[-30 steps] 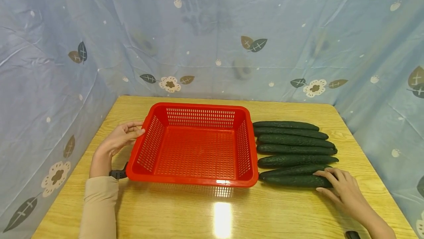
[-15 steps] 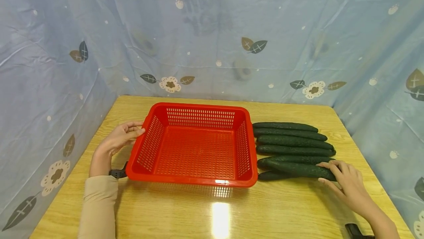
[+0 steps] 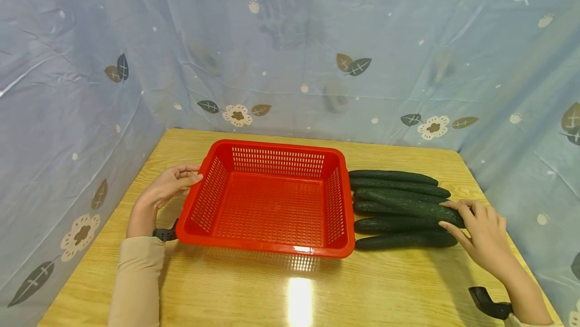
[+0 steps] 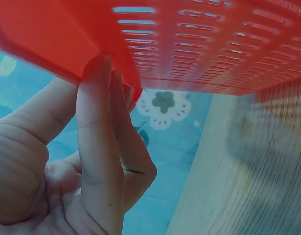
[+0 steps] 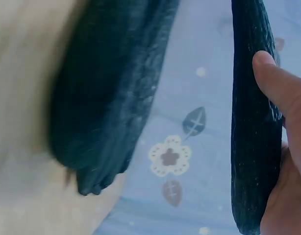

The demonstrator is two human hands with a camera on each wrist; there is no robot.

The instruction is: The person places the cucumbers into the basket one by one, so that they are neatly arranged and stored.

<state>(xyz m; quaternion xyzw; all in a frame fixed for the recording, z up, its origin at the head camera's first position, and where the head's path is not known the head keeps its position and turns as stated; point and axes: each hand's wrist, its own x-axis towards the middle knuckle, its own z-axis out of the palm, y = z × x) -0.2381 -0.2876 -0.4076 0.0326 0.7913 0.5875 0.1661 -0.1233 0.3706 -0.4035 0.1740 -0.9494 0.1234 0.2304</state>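
A red plastic basket (image 3: 272, 211) with slotted walls stands at the middle of the table. My left hand (image 3: 169, 185) pinches its left rim between thumb and fingers, as the left wrist view shows close up. To the right of the basket, my right hand (image 3: 487, 236) grips one end of a dark green cucumber (image 3: 419, 210). This cucumber is raised over several other cucumbers (image 3: 403, 240), which lie roughly side by side on the table. In the right wrist view my thumb (image 5: 273, 78) presses along the held cucumber, apart from the cucumbers (image 5: 111, 88) below.
The wooden table (image 3: 235, 287) has bare wood in front of the basket, with a bright light reflection. A blue patterned curtain (image 3: 290, 55) closes off the back and both sides. Black straps sit at both wrists.
My right hand has lifted the cucumber from the front of the row and moved it up and away, over the others. The left hand and basket have stayed put.
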